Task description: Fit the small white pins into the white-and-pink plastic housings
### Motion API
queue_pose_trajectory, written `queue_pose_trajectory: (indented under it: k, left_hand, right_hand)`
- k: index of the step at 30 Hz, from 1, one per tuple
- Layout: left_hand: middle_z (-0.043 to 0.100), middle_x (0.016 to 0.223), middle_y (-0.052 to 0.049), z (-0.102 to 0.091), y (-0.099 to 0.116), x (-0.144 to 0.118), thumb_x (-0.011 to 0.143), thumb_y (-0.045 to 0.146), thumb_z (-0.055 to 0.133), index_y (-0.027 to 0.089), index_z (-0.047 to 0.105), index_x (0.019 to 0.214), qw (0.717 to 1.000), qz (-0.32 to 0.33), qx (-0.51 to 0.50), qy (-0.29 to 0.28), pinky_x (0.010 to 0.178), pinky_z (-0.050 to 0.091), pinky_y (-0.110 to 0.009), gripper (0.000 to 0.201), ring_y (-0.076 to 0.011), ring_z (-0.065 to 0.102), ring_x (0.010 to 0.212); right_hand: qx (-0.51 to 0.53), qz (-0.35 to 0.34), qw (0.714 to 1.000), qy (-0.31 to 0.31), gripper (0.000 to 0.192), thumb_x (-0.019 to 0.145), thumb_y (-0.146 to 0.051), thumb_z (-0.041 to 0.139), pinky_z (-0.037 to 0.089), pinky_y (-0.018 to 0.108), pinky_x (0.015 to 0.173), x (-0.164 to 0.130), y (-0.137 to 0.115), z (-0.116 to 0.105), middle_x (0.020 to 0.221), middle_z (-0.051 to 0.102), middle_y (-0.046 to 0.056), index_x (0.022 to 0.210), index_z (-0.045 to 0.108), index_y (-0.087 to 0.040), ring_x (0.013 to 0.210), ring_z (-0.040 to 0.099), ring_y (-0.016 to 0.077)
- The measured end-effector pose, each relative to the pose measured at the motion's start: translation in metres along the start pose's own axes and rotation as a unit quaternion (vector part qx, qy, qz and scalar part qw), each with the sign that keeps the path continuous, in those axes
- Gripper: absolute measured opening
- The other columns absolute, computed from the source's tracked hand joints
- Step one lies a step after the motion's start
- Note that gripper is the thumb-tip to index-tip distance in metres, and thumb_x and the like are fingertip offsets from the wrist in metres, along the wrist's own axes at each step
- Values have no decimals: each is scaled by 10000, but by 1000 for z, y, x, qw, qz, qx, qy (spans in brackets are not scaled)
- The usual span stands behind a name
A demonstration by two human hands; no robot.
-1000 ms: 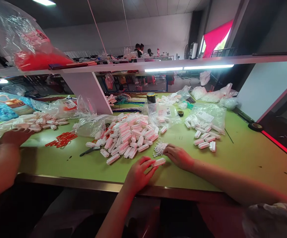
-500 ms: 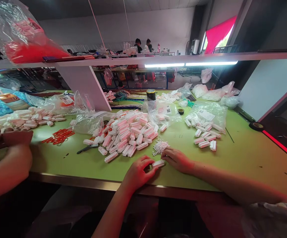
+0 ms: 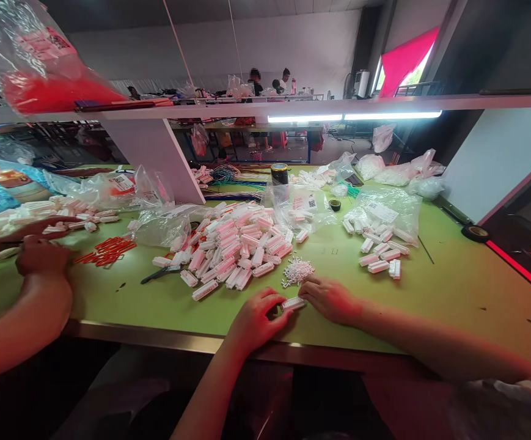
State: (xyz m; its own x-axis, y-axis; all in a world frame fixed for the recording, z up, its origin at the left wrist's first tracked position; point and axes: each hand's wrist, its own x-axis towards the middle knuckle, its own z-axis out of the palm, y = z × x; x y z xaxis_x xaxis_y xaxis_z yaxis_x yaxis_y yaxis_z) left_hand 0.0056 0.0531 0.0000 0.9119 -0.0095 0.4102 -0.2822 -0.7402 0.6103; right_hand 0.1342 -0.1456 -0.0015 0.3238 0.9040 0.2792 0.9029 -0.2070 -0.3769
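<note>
My left hand [image 3: 260,318] is closed at the table's front edge, thumb and fingers pinching the left end of a white plastic connector housing [image 3: 293,304]. The housing lies low over the tabletop, with a row of small cells on its top face. At its right end my right hand [image 3: 332,299] has its fingertips pressed together, touching or nearly touching it. Anything in that pinch is too small to make out. Just beyond the fingers lies a small heap of tiny white plugs [image 3: 298,271]. A big pile of white connector housings [image 3: 238,244] rises behind my left hand.
More housings [image 3: 379,256] spill from a clear bag [image 3: 398,214] on the right. Scissors [image 3: 159,274] and orange strips [image 3: 109,250] lie left. A neighbour's hand [image 3: 43,256] works at far left. Black tape rolls [image 3: 475,233], a shelf [image 3: 228,111] and a divider [image 3: 155,159] stand around.
The neighbour's hands at left have moved right and apart, one reaching into the housings there. A person far back has shifted. My own hands and the housing have barely moved.
</note>
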Motion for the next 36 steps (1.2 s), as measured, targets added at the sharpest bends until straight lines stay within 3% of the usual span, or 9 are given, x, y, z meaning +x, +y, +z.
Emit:
queue_pose_trajectory:
  k: [9, 15, 21, 25, 28, 30, 33, 36]
  left_hand:
    - [689, 876, -47, -1, 1, 0, 858, 276, 671, 195, 728, 957, 1000, -9, -4, -5, 774, 537, -288, 141, -173, 652, 812]
    - [689, 885, -44, -1, 1, 0, 853, 259, 679, 193, 729, 955, 1000, -13, -8, -1, 775, 538, -277, 131, -170, 657, 819]
    - [684, 874, -39, -2, 2, 1, 851, 264, 684, 183, 732, 952, 1000, -11, -5, -6, 765, 533, -273, 138, -166, 653, 808]
    - [685, 870, -42, -2, 1, 1, 852, 277, 683, 179, 729, 940, 1000, -15, -3, -2, 767, 537, -280, 139, -165, 650, 795]
    - [694, 871, -43, -1, 1, 0, 843, 287, 691, 185, 726, 925, 1000, -19, -9, 1, 761, 540, -281, 135, -167, 649, 789]
    - [694, 863, -42, -1, 1, 0, 835, 285, 693, 189, 726, 914, 1000, -21, -14, 0, 754, 537, -278, 129, -168, 650, 787]
    - [691, 847, -40, -2, 3, 1, 831, 288, 690, 190, 730, 906, 999, -27, -21, 0, 733, 530, -271, 130, -167, 651, 774]
    - [694, 857, -40, -2, 5, 3, 839, 302, 681, 195, 731, 907, 999, -32, -21, -4, 720, 525, -266, 137, -164, 646, 769]
  right_hand:
    - [78, 14, 996, 38, 210, 1024, -222, 424, 488, 289, 786, 2, -3, -2, 953, 640, 61, 954, 620, -191, 882, 621, 179]
    - [75, 18, 997, 25, 208, 1023, -217, 427, 485, 289, 778, 2, -3, -3, 950, 637, 63, 949, 618, -188, 876, 619, 181]
    - [-15, -4, 1000, 10, 245, 1023, -209, 408, 452, 273, 708, 0, -3, -2, 949, 638, 65, 963, 644, -189, 786, 598, 165]
    - [-117, -78, 990, -24, 267, 1002, -205, 394, 460, 326, 754, -2, -9, -7, 989, 644, 111, 1034, 655, -159, 808, 587, 200]
    - [-130, -111, 984, -47, 257, 957, -216, 458, 473, 354, 787, -4, -12, -11, 1000, 647, 139, 1101, 651, -129, 827, 594, 218]
    - [-82, -83, 993, -32, 246, 949, -211, 475, 483, 329, 779, -5, -9, -10, 1004, 657, 123, 1096, 662, -151, 829, 613, 204]
    - [24, -9, 999, 43, 226, 985, -220, 465, 498, 291, 782, 0, 1, -6, 1030, 674, 89, 1053, 679, -192, 883, 646, 186]
    - [51, 41, 995, 81, 214, 1006, -229, 472, 501, 298, 821, 9, 10, -1, 1046, 668, 82, 1019, 683, -198, 929, 650, 191]
